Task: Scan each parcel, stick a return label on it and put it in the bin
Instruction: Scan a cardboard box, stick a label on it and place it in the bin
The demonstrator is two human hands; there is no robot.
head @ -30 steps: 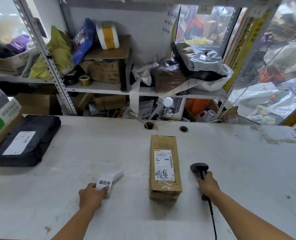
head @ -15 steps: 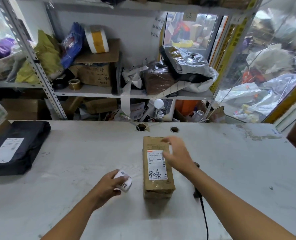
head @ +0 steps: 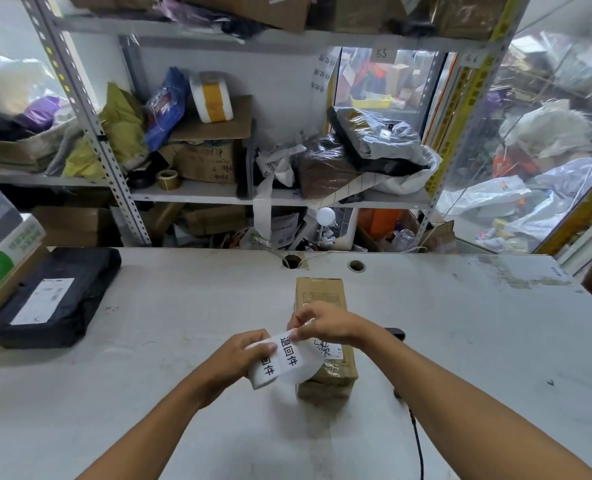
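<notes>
While my left hand (head: 239,355) grips the label roll (head: 265,370) just above the bench (head: 149,341), my right hand (head: 325,323) pinches the top edge of a label (head: 289,351) between its fingers (head: 299,329). The box (head: 322,296) lies flat on the bench under my right hand, its long axis pointing away from me toward the shelf (head: 201,192). The scanner (head: 395,334) lies beside it, mostly hidden by my right forearm.

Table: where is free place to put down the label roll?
The table is bare between the black parcel and the cardboard box, and right of the scanner toward the far right edge. The left edge is crowded with stacked parcels.
</notes>
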